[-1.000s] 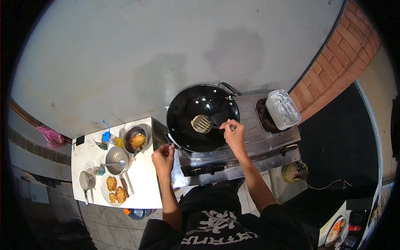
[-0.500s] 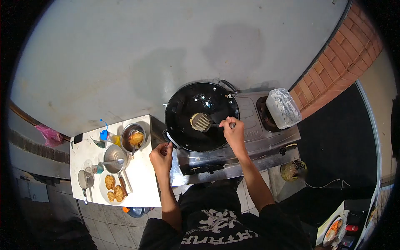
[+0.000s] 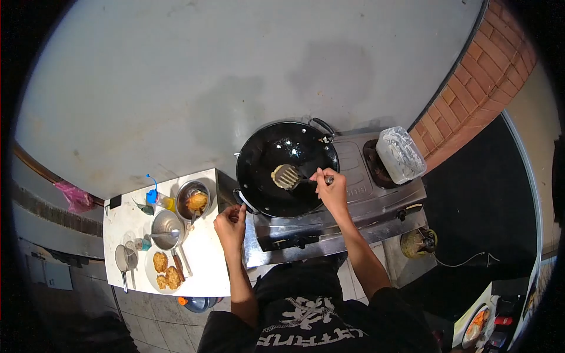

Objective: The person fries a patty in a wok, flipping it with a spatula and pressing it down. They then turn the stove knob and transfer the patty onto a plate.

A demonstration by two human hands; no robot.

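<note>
A large black wok [image 3: 265,144] sits on the metal gas stove. My right hand [image 3: 331,189] is closed round the handle of a slotted spatula [image 3: 288,176], whose head rests over a pale round fritter [image 3: 275,174] inside the wok. Part of the fritter is hidden under the slots. At the wok's lower left, my left hand [image 3: 231,225] is beside the side handle [image 3: 241,199], fingers bent and fingertips close to it; whether they grip it is too small to tell.
On the white table [image 3: 206,259] at left are a plate of browned fritters [image 3: 172,277], a metal bowl [image 3: 167,223], another bowl with browned food [image 3: 196,202], a strainer [image 3: 125,257] and a blue-capped bottle [image 3: 159,199]. A plastic container [image 3: 401,155] stands on the stove's right side.
The whole view has shifted slightly, with the table and wok lower in the frame. The spatula stays over the fritter, and both hands keep nearly the same place relative to the wok.
</note>
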